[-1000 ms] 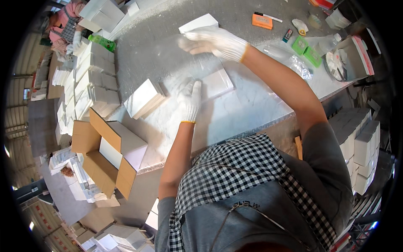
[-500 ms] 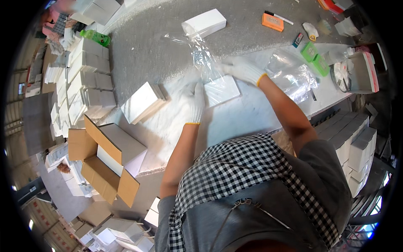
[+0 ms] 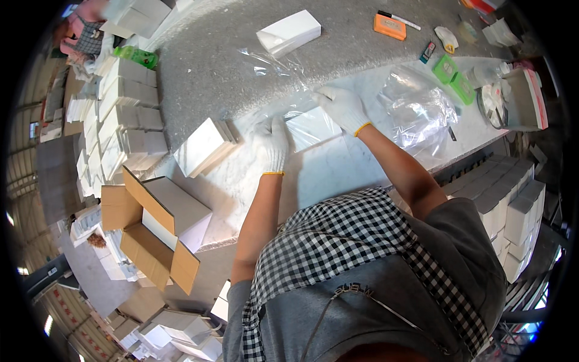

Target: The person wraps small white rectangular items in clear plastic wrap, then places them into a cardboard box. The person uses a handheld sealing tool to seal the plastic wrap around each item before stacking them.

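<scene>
A grey worktable (image 3: 205, 66) spreads out before the person; take the film-covered block (image 3: 312, 128) at mid-table as the centre of the dial. Furthest out at 9 o'clock rises a big pile of white tiles (image 3: 123, 114), and at 8 o'clock an open carton (image 3: 181, 204) has its flaps spread. A heap of clear bags (image 3: 417, 114) lies at 3 o'clock, a smaller stack of tiles (image 3: 205, 148) near 9, and a bare white block (image 3: 289, 35) close to 12.

The covered block lies flat between the gloves. The left hand (image 3: 271, 143) keeps to its near-left side, around half past 8, fingers partly bent; whether they pinch the edge or only press it, I cannot tell. The right hand, blurred half a second ago, (image 3: 342, 110) now shows sharply at 2 o'clock, fingers curled in over the far corner; any hold on the film is hidden.

The loose film (image 3: 274, 65), reaching towards 11, has sunk from its raised position. That suggests the cover is settling, with its far end not yet folded down.
</scene>
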`<state>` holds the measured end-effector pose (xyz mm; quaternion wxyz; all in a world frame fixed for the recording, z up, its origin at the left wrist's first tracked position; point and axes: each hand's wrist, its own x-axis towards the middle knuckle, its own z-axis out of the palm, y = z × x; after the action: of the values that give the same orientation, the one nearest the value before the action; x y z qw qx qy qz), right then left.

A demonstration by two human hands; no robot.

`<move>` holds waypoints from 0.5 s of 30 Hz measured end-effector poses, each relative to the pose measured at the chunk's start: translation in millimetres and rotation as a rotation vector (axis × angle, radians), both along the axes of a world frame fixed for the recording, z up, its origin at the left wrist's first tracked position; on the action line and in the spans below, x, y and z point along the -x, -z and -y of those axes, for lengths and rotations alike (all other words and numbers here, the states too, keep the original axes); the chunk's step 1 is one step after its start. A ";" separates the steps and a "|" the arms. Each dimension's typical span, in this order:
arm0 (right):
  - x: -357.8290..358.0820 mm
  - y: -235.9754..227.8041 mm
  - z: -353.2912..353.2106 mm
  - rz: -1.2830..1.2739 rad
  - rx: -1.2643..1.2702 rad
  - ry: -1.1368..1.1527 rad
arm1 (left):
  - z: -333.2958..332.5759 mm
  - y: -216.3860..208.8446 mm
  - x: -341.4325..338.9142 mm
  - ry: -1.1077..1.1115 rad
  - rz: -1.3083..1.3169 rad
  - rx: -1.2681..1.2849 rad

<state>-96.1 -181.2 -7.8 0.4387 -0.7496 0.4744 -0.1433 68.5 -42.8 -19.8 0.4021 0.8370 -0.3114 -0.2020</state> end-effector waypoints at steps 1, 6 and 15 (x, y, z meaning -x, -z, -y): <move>-0.2 -2.6 -1.4 -0.043 -0.019 0.011 | 2.2 -10.5 6.0 -0.010 -0.043 -0.020; 12.8 10.0 -20.0 -0.073 0.040 -0.011 | -28.8 28.1 5.4 0.085 -0.015 0.071; 0.5 -1.7 12.2 -0.247 0.065 -0.049 | -5.1 -22.1 -5.8 0.027 -0.128 -0.261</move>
<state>-96.6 -193.3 -6.1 0.3558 -0.7867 0.5016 -0.0543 74.4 -37.6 2.3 0.3061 0.8633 -0.2674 -0.2991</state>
